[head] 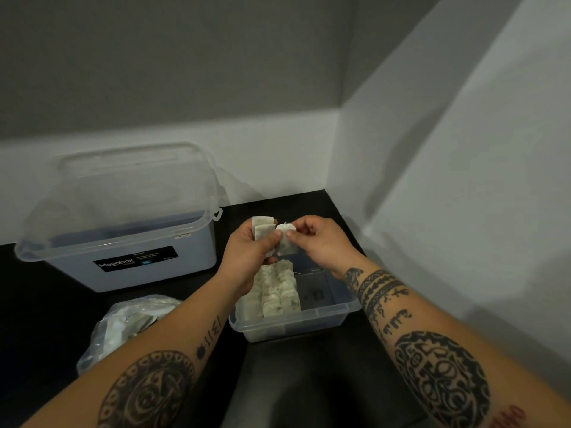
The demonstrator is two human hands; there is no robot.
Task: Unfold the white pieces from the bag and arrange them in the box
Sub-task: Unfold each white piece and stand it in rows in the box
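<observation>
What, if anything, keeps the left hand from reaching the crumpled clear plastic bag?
Probably nothing, so yes: the crumpled clear plastic bag lies beside the left forearm, with no object between. But the left hand grips folded white pieces, so its fingers are occupied.

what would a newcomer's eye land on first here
Both hands meet mid-frame: the left hand holds a few white pieces, the right hand pinches one piece. Below, the small clear box has rows of pieces in its left part. A big lidded tub stands at back left, a plastic bag at front left.
</observation>
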